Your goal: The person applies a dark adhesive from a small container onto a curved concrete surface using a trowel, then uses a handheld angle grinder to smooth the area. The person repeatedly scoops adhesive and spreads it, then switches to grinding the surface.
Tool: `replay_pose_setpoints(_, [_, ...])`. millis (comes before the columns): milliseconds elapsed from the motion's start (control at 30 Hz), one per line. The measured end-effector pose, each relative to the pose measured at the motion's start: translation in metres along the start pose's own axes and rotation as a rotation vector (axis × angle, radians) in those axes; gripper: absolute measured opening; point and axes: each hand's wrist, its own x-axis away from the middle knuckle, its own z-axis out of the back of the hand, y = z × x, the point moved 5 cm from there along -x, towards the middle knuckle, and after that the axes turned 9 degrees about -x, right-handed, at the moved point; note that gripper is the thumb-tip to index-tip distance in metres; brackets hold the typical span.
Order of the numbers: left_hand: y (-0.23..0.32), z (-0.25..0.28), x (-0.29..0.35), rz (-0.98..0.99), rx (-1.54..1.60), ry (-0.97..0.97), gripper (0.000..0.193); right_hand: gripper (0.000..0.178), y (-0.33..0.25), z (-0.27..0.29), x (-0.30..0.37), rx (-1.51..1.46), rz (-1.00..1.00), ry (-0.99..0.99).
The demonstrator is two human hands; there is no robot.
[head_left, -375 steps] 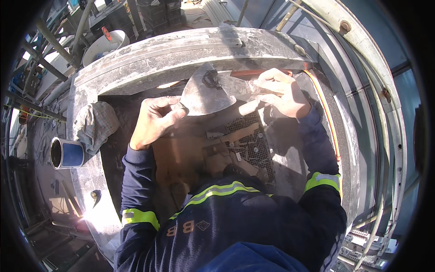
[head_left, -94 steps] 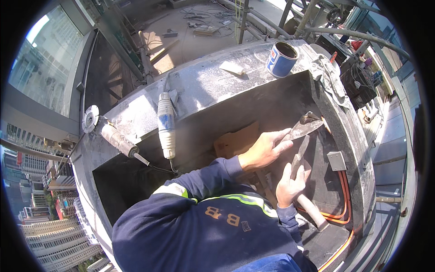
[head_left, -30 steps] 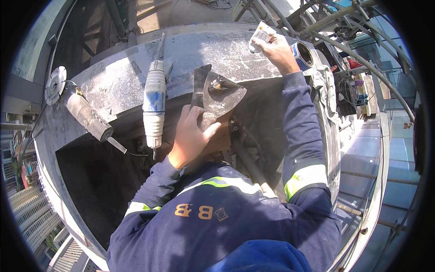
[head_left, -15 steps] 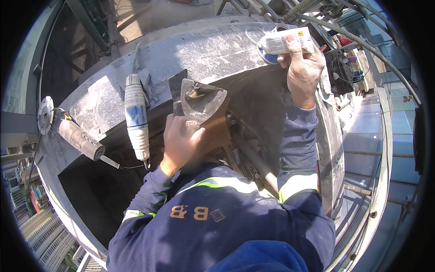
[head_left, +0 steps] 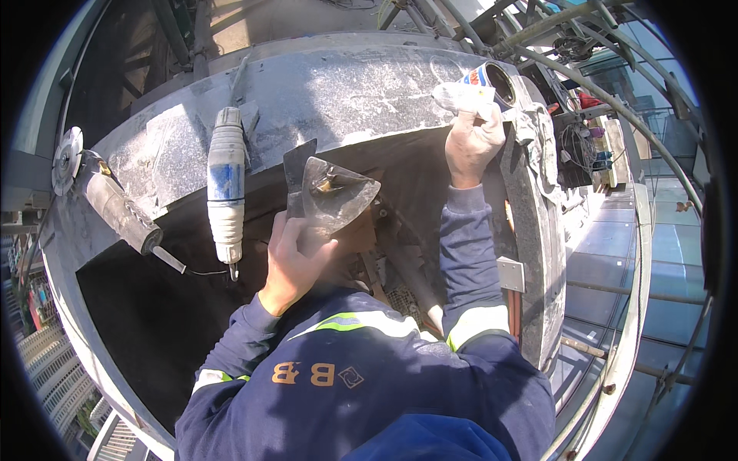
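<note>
Scaffolding point(head_left: 542, 29) stands beyond the dusty ledge point(head_left: 346, 92) near the right hand point(head_left: 473, 146).

Gunky grey scraper point(head_left: 346, 206), blade up, plus a darker blade point(head_left: 296, 164) behind it in left hand point(head_left: 294, 261); white tube point(head_left: 464, 97) sideways in right hand point(head_left: 473, 150).

Note rear blade point(head_left: 295, 167) partly hidden behind scraper point(head_left: 338, 201), handles concealed by left hand point(head_left: 294, 260), far-right tube point(head_left: 461, 97) too blurred to read.
</note>
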Motion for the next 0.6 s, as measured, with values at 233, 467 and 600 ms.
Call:
replay_pose_setpoints(233, [0.005, -0.007, 0.014, -0.013, 0.010, -0.084, 0.040, 0.015, -0.027, -0.001, -0.021, 0.027, -0.089, -0.003])
replay_pose_setpoints(467, [0.006, -0.013, 0.017, -0.031, 0.023, -0.069, 0.040, 0.026, -0.043, 0.018, -0.031, -0.004, -0.232, 0.182])
replay_pose_setpoints(600, [0.010, -0.019, 0.012, -0.117, 0.084, -0.081, 0.042, 0.023, -0.031, 0.017, -0.011, -0.015, -0.163, 0.070])
